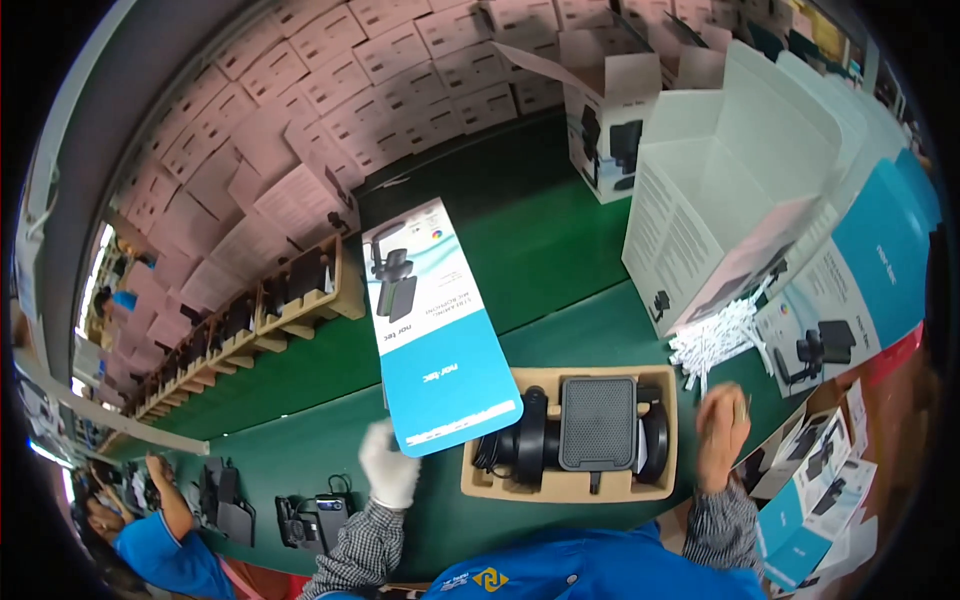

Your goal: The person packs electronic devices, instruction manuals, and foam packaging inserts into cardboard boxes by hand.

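Gloved left hand (388, 462) grasping the blue-and-white sleeve (432, 325) upright beside the cardboard tray (570, 486) holding the black device (585, 430); bare right hand (722, 432) released; best squared before sliding

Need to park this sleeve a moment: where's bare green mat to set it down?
Bare mat lies beyond the pulp tray, between the blue-and-white sleeve and the open white box. Also left of the gloved left hand. Crowded right: white ties, small boxes.
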Available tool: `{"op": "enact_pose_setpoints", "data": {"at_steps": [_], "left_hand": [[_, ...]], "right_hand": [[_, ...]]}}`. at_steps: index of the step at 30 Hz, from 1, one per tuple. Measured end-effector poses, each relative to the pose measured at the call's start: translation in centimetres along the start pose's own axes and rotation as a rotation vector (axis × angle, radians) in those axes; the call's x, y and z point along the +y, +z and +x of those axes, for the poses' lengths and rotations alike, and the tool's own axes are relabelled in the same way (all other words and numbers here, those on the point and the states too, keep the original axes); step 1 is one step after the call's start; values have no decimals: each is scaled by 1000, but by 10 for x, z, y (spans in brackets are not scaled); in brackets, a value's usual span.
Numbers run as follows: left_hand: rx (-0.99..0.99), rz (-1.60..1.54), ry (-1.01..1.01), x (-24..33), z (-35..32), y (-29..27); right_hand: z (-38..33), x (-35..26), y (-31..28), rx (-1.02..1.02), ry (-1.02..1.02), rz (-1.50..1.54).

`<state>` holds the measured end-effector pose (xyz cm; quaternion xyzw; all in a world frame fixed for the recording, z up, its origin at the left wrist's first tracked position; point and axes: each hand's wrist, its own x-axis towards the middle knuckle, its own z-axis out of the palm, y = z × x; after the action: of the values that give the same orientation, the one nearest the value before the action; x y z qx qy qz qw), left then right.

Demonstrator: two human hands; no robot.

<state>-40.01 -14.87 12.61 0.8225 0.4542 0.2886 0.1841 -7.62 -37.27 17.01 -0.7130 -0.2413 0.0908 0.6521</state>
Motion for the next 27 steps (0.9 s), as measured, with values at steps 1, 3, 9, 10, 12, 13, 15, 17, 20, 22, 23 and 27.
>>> {"op": "enact_pose_setpoints", "data": {"at_steps": [1,3,9,10,12,13,15,17,20,22,23,27], "left_hand": [[143,30,22,8,6,-5],[290,163,157,40,39,-21],[-152,427,622,96,113,-40],[-243,418,649,92,121,-38],[-429,395,710,89,134,-31],[-436,389,719,97,135,-29],[-491,42,516,127,131,-27],[-542,-302,292,153,124,-14],[-242,-685,83,168,82,44],[59,-1037,-148,179,55,87],[22,-1053,-145,190,46,101],[-49,-1087,-107,227,10,123]], "right_hand": [[12,-4,11,29,-85,59],[26,-12,40,13,-143,229],[43,41,36,-552,217,696],[42,54,30,-581,225,657],[37,67,20,-628,243,575],[29,62,15,-511,197,550],[13,44,-9,-380,154,510],[-1,33,-46,-213,60,568],[-22,45,-113,-50,30,621],[-28,41,-143,-66,-36,1019],[-32,45,-153,-31,-44,999],[-41,58,-163,275,-69,544]]}}
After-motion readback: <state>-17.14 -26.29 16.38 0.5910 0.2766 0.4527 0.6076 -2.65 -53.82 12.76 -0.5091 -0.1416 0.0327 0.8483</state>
